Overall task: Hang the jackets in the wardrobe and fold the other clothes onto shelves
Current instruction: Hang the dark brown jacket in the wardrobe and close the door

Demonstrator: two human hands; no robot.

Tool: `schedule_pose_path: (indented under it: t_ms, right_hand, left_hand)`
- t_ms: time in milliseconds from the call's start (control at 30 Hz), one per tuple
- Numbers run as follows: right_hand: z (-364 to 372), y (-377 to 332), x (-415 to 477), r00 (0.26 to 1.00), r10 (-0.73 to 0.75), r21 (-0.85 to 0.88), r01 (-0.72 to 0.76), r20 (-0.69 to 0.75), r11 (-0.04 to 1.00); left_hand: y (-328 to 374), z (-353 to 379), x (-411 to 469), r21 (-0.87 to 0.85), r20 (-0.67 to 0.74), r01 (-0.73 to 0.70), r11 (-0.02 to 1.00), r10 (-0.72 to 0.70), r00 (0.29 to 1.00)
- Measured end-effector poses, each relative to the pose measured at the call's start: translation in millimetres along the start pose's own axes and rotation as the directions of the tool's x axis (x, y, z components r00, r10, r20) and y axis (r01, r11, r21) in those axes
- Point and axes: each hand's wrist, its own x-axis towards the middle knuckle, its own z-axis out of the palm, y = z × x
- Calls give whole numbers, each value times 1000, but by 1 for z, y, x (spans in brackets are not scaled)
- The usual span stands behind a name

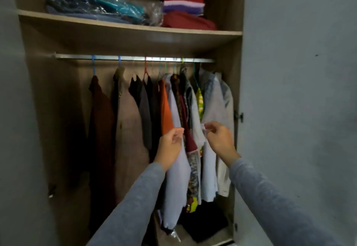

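While I watch through the head view, my only view, both hands are up inside the open wardrobe (228, 48), at the crowded right end of the rail (135, 57). Left hand (171, 145): fingers (178, 131) curled in, pinching the front edge of a pale lilac shirt (175, 178) and drawing it leftward. Right hand (220, 141): fingertips (209, 126) nipped on the edge of a pale blue shirt (214, 110), holding it to the right. I read that as parting the hanging clothes to open a gap, because this end is packed tight and a hanger would not slide in cleanly otherwise. Between the two shirts a maroon piece (190, 139) and a patterned one (193, 172) hang in the slot being opened. Neither hand carries a jacket or a hanger, so nothing new is going on the rail right now. Over to the left, a brown jacket (100, 129) and a tan jacket (131, 129) hang well apart with room around them. Up top, the shelf (135, 27) carries a plastic-wrapped bundle (96, 2) and folded red clothes (189, 21) under a striped piece (183, 4). Down on the floor of the wardrobe sits a dark folded pile (204, 220), right below the shirts.
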Motion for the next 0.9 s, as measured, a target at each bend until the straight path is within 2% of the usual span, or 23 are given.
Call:
schedule_pose_path:
  t_ms: [100,200,267,333,400,500,567,633,700,767,833,900]
  right_hand:
    - [-56,27,-11,989,2,-9,-3,-146,1000]
    - [-126,59,-25,949,-10,-29,1,-316,1000]
    - [-167,78,-33,901,-37,-34,25,-432,999]
    - [-207,101,-41,831,-77,-53,57,-551,997]
    - [-238,122,-45,765,-95,-103,38,-636,994]
    - [-274,158,-42,699,-16,-55,-34,-715,998]
    - [-297,191,-37,726,63,73,-17,-685,997]
    - [-308,216,-33,812,158,236,-26,-562,972]
    - [-311,230,-33,898,268,419,-106,-349,902]
    - [-309,237,-36,935,313,482,-198,-170,853]
    - [-303,243,-38,936,327,422,-246,-131,873]
    - [-296,246,-39,920,353,407,-260,-173,876]
  left_hand:
    - [37,58,-1,-83,89,-75,994,82,993]
    - [85,128,-6,-175,127,-147,974,170,977]
    - [115,168,-8,-213,149,-196,957,230,962]
    - [148,211,-11,-213,147,-324,922,358,922]
    - [176,253,-13,-124,145,-541,832,555,819]
    - [215,310,-19,34,237,-802,596,775,586]
    - [235,358,-23,126,331,-907,402,845,420]
    - [242,400,-22,264,422,-937,229,846,325]
    - [239,426,-21,414,498,-903,115,802,330]
    - [230,436,-24,582,651,-813,-16,608,454]
    - [218,440,-28,691,705,-684,-233,425,567]
    - [210,438,-32,696,718,-618,-366,335,610]
